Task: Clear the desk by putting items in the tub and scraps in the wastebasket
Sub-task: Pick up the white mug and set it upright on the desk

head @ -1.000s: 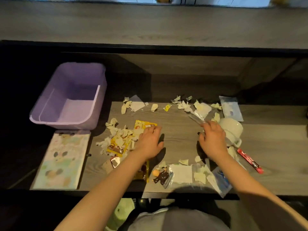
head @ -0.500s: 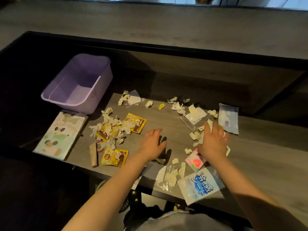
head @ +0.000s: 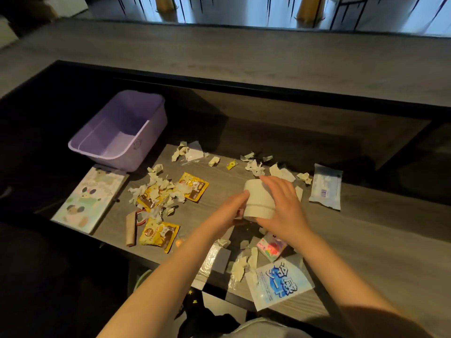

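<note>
A white mug (head: 258,200) is held tipped over the middle of the desk (head: 366,230). My left hand (head: 229,212) grips its near left side, by the handle. My right hand (head: 284,208) wraps over its right side, fingers reaching the far rim. An empty purple tub (head: 151,140) stands at the desk's back left. Torn pale paper scraps (head: 161,185) lie scattered left of the mug, with more (head: 255,167) behind it and others (head: 244,264) near the front edge. Three yellow snack packets (head: 194,187) sit among the left scraps.
A pastel notebook (head: 87,198) lies in front of the tub. A blue-and-white pouch (head: 278,281) overhangs the front edge, with a pink packet (head: 271,247) behind it. A white sachet (head: 325,187) lies far right. A brown stick (head: 131,228) lies front left. A raised counter (head: 244,59) runs behind.
My right hand has brought the white mug from the right side to the middle. My left hand left the desk surface and took hold of the mug too.
</note>
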`<state>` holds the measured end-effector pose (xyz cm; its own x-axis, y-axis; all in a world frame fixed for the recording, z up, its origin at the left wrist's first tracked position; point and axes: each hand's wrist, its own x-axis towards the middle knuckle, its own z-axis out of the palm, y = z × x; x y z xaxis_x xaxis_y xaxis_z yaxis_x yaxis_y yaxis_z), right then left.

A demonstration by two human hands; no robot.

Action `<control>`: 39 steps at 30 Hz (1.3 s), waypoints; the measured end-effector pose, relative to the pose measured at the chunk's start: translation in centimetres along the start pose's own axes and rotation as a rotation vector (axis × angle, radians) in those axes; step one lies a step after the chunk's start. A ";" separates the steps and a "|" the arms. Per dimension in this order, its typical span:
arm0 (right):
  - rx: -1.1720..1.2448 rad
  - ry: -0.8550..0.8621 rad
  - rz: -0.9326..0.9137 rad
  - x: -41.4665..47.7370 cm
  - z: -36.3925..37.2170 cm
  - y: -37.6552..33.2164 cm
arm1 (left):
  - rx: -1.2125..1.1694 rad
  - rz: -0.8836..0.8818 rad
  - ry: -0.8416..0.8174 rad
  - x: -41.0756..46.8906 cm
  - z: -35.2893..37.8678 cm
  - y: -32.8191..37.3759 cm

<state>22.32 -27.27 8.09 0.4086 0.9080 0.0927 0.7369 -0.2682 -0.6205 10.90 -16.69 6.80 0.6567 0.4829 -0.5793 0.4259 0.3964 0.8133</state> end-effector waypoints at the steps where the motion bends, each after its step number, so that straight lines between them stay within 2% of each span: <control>1: 0.051 0.003 -0.028 0.0 0.1 -0.4 | -0.094 -0.016 -0.042 -0.1 -0.4 0.0; 3: 0.120 0.003 -0.106 -0.1 0.4 -0.8 | -0.196 -0.008 -0.097 -0.3 -1.1 -0.3; 6: 0.126 -0.091 -0.220 -0.1 0.7 -1.0 | -0.188 0.024 -0.102 -0.6 -1.9 -0.6; 9: 0.155 -0.192 -0.194 0.1 0.4 -0.7 | -0.198 0.078 -0.029 -0.8 -2.3 -0.8; 12: 0.359 -0.170 -0.050 0.1 0.1 0.2 | -0.165 0.148 0.071 -1.1 -2.7 -0.5; 15: 0.695 -0.208 0.243 0.5 -0.5 0.8 | -0.036 0.251 0.183 -1.2 -2.4 -0.2; 18: 0.823 -0.284 0.443 1.0 -0.5 1.6 | 0.131 0.343 0.236 -1.1 -1.5 -0.3; 21: 0.898 -0.202 0.507 1.7 -0.1 3.3 | 0.123 0.369 0.261 -0.7 -0.4 -0.8; 23: 0.755 -0.074 0.543 2.6 0.4 5.7 | 0.144 0.369 0.282 -0.1 0.3 -0.6; 26: 0.321 0.078 0.542 3.5 0.8 9.7 | 0.179 0.371 0.293 1.0 1.1 0.1; 28: 0.054 0.088 0.540 4.1 0.9 12.2 | 0.187 0.370 0.305 1.8 1.5 0.6; 31: -0.226 -0.002 0.665 4.9 0.8 14.6 | 0.193 0.367 0.297 2.7 1.9 1.1; 34: -0.312 -0.070 0.674 5.2 1.1 15.3 | 0.208 0.366 0.296 3.4 2.2 1.3; 39: -0.369 -0.147 0.519 4.9 1.9 14.3 | 0.206 0.369 0.296 4.5 2.3 1.2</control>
<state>33.86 -26.01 -1.81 0.7022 0.6585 -0.2707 0.6111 -0.7525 -0.2456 15.80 -15.87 5.29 0.5945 0.7740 -0.2178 0.3320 0.0105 0.9432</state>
